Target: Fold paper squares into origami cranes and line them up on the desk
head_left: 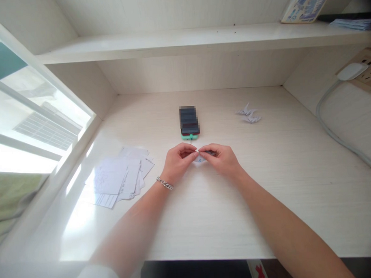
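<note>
Desktop [207,227] beneath inward-turned hands [180,161] [225,160] pinching paper [199,159].

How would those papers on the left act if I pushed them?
The papers would probably slide apart, since they overlap loosely and unevenly. They look thin, so each is likely light and floppy. Lying flat, they probably won't roll.

A small paper [199,159] sits between the left hand [178,160] and the right hand [224,158], over the surface [206,219]. Behind them lies a phone [189,121]; loose sheets [113,174] lie to the left, and folded paper pieces [251,119] farther back on the right. A shelf [182,38] runs above the surface's rear.
</note>
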Available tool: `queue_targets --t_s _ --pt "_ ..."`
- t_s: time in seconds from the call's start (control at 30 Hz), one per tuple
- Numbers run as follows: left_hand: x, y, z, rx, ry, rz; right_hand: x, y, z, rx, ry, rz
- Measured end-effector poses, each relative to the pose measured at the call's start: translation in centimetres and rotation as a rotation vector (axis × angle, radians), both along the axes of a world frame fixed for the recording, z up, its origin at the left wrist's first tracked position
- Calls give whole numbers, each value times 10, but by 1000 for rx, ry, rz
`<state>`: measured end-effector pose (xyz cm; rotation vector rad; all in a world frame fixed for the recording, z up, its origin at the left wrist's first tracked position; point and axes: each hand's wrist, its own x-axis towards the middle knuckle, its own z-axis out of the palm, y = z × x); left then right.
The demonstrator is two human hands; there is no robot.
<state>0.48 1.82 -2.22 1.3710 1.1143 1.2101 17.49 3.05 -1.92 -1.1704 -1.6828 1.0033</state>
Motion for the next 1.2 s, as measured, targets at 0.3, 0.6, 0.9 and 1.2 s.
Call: queue_targets --t_s 0.3,0.6,0.9,1.2 --pt "0 0 -1 70 121 56 -1 2 3 -38 -126 38" --pt "3 -3 4 47 105 50 -1 2 5 -74 -144 86" --pt "-7 2 5 -95 -5 -89 -1 1 5 -34 -213 75" --pt "-5 1 2 -54 68 -5 -2 0 4 -32 -201 109"
